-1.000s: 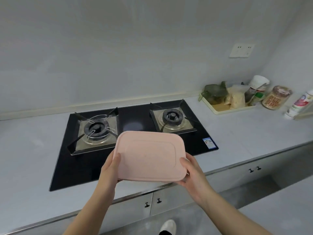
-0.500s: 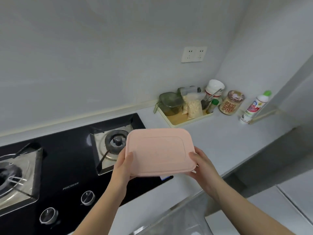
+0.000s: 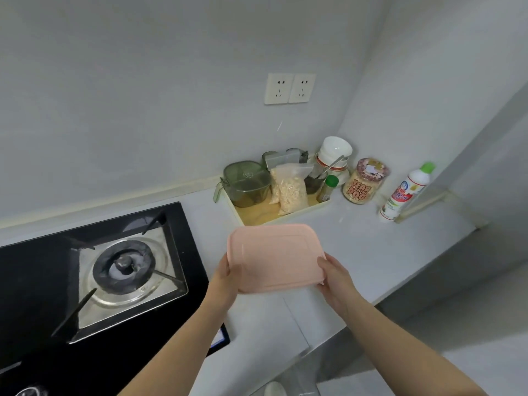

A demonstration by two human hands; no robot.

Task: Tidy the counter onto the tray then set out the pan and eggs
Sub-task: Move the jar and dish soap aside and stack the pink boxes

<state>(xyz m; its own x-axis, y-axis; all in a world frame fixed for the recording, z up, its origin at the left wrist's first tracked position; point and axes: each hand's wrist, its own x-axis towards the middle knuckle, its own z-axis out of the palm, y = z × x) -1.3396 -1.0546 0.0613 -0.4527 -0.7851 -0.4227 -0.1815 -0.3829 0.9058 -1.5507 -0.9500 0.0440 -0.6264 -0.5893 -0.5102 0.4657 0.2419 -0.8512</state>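
Note:
I hold a pink lidded container (image 3: 275,257) level above the counter, between the stove and the tray. My left hand (image 3: 224,277) grips its left edge and my right hand (image 3: 335,277) grips its right edge, thumbs on the lid. Just beyond it sits the cream tray (image 3: 258,217) with a wooden floor, carrying a green lidded box (image 3: 247,184), clear bags of pale flakes (image 3: 290,188), a small green-capped bottle (image 3: 328,188) and stacked white bowls (image 3: 334,155) with a spoon. No pan or eggs are visible.
A black gas hob (image 3: 85,284) with a burner lies at left. Right of the tray stand a printed jar (image 3: 364,180) and a white spray bottle with a green cap (image 3: 405,192). The counter's front edge (image 3: 328,342) runs diagonally; wall sockets (image 3: 290,88) sit above.
I have turned right and stepped closer; the pink container moved from over the hob towards the tray, still held by both hands.

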